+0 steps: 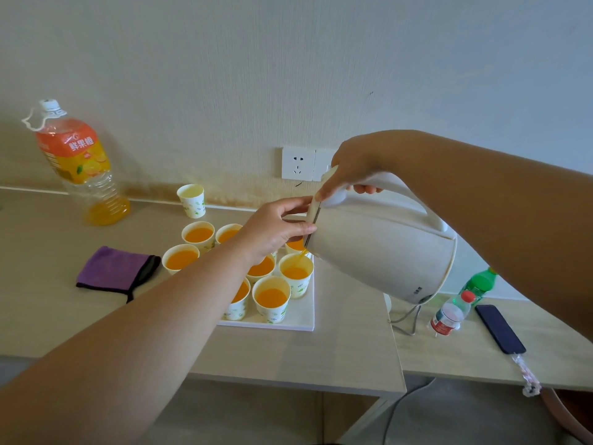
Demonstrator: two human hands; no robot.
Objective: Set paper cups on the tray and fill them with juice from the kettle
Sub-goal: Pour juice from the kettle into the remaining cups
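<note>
Right hand (356, 175) wraps the kettle (378, 248) handle, left hand (276, 229) pinches its lid (313, 216); tip too steeply and juice could overshoot the cup (296, 274) onto the tray (305, 319).

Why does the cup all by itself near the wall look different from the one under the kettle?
The lone cup stands on the table, off the tray; the cup being filled under the kettle stands on the tray. The lone cup shows no orange inside; the other holds orange juice, with a thin stream running in. Both are upright white paper cups with small printed patterns.
</note>
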